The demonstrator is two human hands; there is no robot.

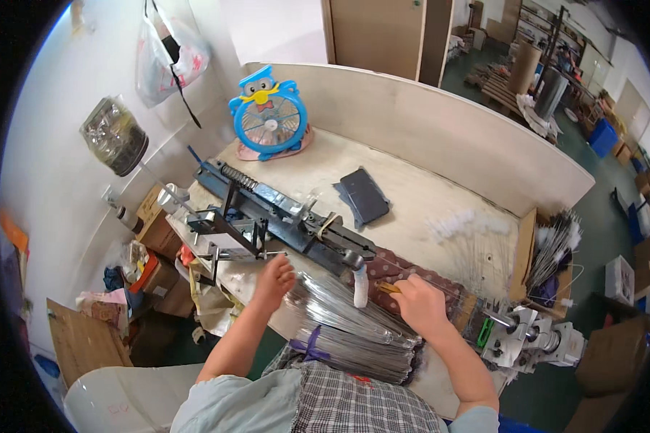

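My left hand (273, 281) is closed, just below a thin metal rod end (276, 253) of the bench machine; what its fingers hold, if anything, is hidden. My right hand (420, 307) is closed around a small yellow-handled tool (388, 287), whose kind I cannot make out. To its left, a white-wrapped lever handle (360, 287) hangs from the long dark metal machine (296, 234). Between my forearms lies a thick bundle of thin silvery wires (347, 310). A purple strip (311, 345) ties a second wire bundle (372, 355) nearer me.
A blue owl-shaped fan (269, 119) stands at the back. A dark flat device (365, 196) lies on the table (412, 187). To the right are a metal mechanism (531, 339) and a carton (527, 252) with upright wires. Boxes (165, 238) sit at left.
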